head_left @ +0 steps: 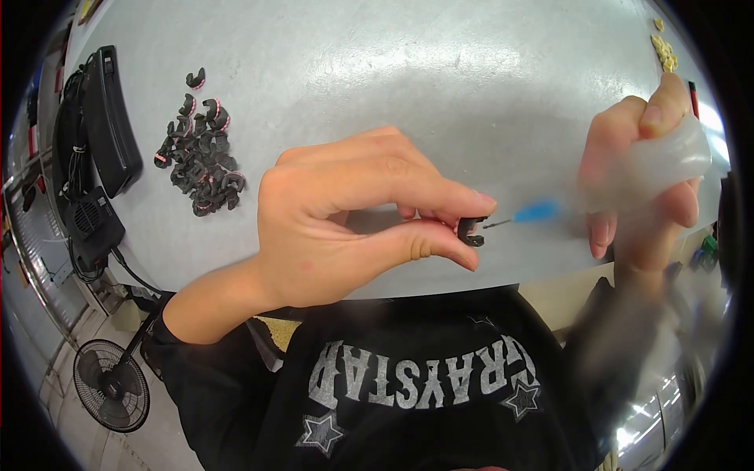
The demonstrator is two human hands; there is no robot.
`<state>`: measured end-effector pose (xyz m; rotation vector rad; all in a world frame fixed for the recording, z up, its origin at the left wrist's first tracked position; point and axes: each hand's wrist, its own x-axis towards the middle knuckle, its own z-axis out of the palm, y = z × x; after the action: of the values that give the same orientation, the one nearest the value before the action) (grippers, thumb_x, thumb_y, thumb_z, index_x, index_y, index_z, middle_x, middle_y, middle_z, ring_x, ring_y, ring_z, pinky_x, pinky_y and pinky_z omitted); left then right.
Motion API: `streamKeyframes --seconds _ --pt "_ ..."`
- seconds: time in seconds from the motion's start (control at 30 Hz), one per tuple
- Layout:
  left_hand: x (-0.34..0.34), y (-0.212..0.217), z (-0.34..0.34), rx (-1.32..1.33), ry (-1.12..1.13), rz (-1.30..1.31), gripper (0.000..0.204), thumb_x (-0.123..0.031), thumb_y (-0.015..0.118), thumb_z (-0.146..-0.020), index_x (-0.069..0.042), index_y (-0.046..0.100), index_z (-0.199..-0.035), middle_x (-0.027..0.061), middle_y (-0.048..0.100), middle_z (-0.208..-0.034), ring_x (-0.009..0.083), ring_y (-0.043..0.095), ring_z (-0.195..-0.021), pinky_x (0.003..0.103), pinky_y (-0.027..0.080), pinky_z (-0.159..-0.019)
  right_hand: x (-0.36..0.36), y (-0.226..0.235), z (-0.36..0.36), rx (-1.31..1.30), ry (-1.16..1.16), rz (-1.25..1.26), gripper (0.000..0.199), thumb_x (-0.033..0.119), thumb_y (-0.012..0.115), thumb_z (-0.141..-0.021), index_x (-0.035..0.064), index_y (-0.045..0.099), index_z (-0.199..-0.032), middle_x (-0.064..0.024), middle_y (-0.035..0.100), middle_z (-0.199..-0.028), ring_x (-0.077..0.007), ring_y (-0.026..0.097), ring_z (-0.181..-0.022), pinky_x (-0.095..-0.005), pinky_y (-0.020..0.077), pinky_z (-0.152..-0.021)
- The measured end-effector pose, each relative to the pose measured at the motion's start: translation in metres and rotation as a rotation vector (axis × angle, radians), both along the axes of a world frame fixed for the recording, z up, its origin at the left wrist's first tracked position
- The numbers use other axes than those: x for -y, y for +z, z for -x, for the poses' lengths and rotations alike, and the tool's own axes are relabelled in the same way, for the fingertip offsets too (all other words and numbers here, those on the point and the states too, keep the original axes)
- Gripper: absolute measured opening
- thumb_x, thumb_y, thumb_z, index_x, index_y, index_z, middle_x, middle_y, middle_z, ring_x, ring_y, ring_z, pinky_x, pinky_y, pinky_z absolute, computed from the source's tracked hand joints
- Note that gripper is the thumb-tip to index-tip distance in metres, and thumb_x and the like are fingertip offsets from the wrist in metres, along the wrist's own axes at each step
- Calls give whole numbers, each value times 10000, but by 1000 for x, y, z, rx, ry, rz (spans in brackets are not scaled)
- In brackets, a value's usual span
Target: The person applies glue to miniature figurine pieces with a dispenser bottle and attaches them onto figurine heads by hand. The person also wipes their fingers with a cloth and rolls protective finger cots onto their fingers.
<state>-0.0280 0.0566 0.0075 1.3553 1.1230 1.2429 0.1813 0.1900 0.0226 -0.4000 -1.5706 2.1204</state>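
My left hand (pixel 338 220) pinches a small black C-shaped clip (pixel 469 229) between thumb and forefinger, with its open side turned to the right. A translucent squeeze bottle (pixel 679 157) is wrapped in the fingers of my right hand (pixel 616 137), partly blurred. From the bottle, a blue nozzle (pixel 536 211) with a thin needle points left. The needle's tip is right by the clip's opening; I cannot tell whether they touch. A loose pile of similar black clips (pixel 200 153), some with pink toothed edges, lies on the grey table to the left.
Along the table's left edge are a long black box (pixel 110 122) and a black adapter-like block (pixel 94 224) with cables. Several small yellow pieces (pixel 664 53) lie at the far right. A black fan (pixel 111 385) stands below the table at the lower left.
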Motion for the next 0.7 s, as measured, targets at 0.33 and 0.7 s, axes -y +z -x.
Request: streamKeyframes --seconds 0.33,0.7 --pt "2 -1 -1 4 2 -5 318 -39 809 -613 36 680 -894 85 642 -716 144 586 -646 233 440 -564 3 0 0 49 -45 -37 526 467 662 -771 130 422 -1096 -114 589 -800 -99 487 -341 -175 403 -313" --pt "-5 2 2 8 -9 0 322 -28 792 -642 47 667 -929 84 624 -716 140 583 -650 235 451 -586 -9 -1 -8 165 -280 -250 524 503 647 -785 117 436 -1069 -103 595 -839 -74 533 -561 -164 428 -477"
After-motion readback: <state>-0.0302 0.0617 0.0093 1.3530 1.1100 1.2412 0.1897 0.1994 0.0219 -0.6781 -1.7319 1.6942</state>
